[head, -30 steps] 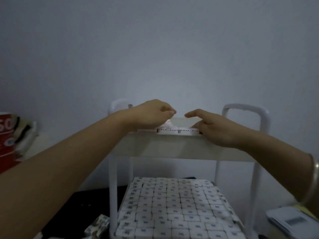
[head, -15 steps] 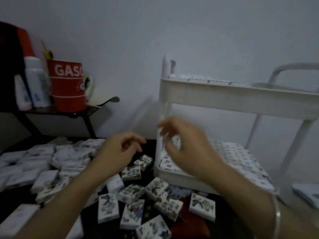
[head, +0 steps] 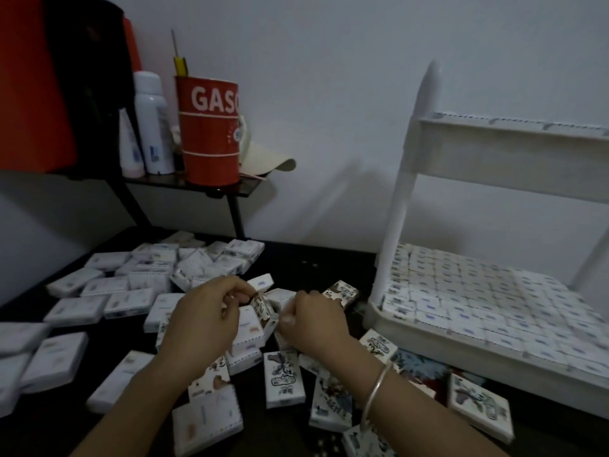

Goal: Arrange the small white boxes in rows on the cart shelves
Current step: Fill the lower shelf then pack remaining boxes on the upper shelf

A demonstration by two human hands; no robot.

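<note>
Small white boxes (head: 283, 384) heaped left of the cart (head: 395, 209).
Light, stiff cartons, likely crushable: a few are gripped by left hand (head: 204, 321) and right hand (head: 313, 324); flat faces should be pinched gently.

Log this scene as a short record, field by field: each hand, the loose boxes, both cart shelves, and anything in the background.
left hand: grips the held boxes above the pile
right hand: grips the held boxes from the opposite side
loose boxes: scattered unsorted on the dark surface
lower shelf: packed with boxes in rows
upper shelf: box edges show above its rim
red can: stands on the black side shelf
</note>
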